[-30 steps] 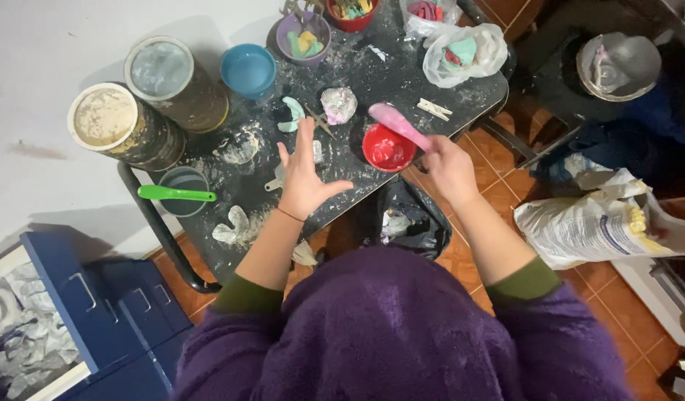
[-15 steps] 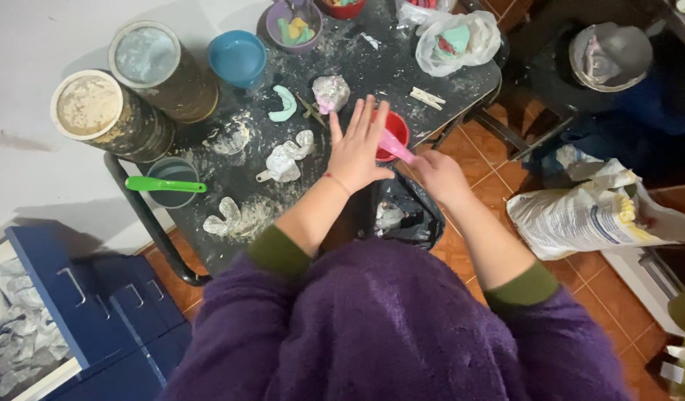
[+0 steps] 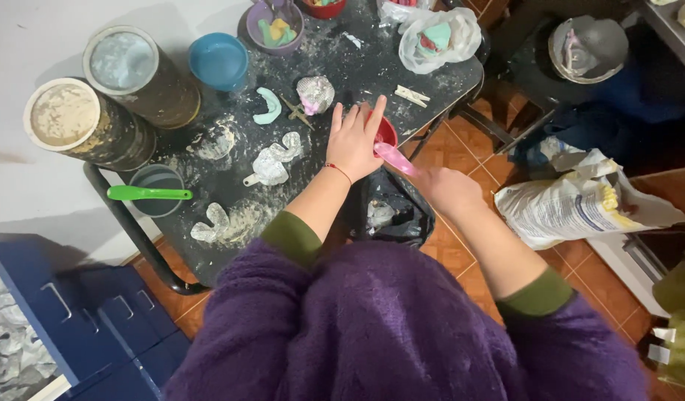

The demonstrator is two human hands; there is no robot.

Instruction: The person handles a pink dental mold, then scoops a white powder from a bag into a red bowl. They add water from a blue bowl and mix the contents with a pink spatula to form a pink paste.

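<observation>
Fingers (image 3: 355, 119) over red bowl (image 3: 387, 132), pink spatula (image 3: 396, 157) inside.

A crumpled white sack (image 3: 580, 204) with blue and yellow print lies on the tiled floor.

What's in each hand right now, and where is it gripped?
Right hand holds the pink spatula by its handle end. Left hand lies over the red bowl; actual grip cannot be told.
</observation>
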